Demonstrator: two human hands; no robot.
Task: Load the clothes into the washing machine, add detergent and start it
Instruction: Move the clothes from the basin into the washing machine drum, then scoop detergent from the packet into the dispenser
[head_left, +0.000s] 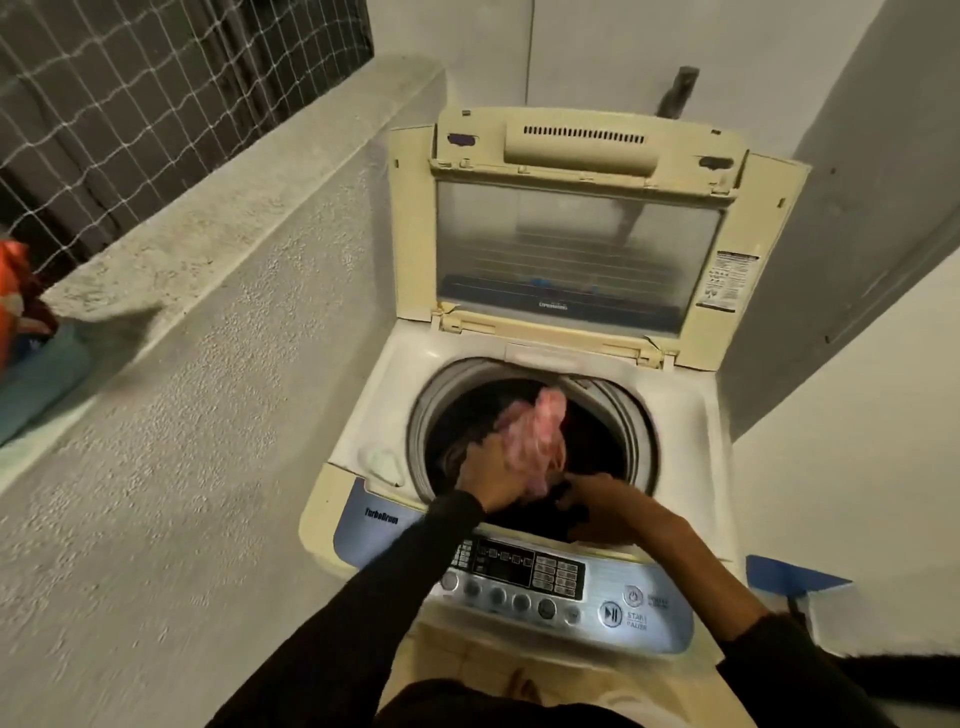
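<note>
Dark sleeves fill the bottom of the view, both arms reaching forward over the control panel (519, 577) at the front edge of the washing machine (363, 426), whose lid (576, 249) stands propped upright at the back edge.

At the far left, well apart from the machine, an orange cloth (10, 291) lies on the concrete ledge (218, 208); whether it belongs to the load cannot be told.

Over the left front part of the drum opening (644, 415), the left hand (493, 473) is closed around a pink garment (535, 431), its grip bunched on the lower end of the cloth while the rest trails up over the middle of the opening, blurred. Dark clothes (592, 452) already lie inside the drum beneath it.

To the right, at the front rim of the opening, the right hand (597, 506) curls its fingers into a dark piece of clothing (550, 519); it seems to have hold of it, though the dark fabric makes the exact grip hard to read.

Judged from its drape, the pink garment is light, limp and not fragile, so a handful anywhere will carry it; gathering loose ends should keep them off the rim. Farther right on the panel sits the start button (611, 614), untouched. No detergent is in view.
</note>
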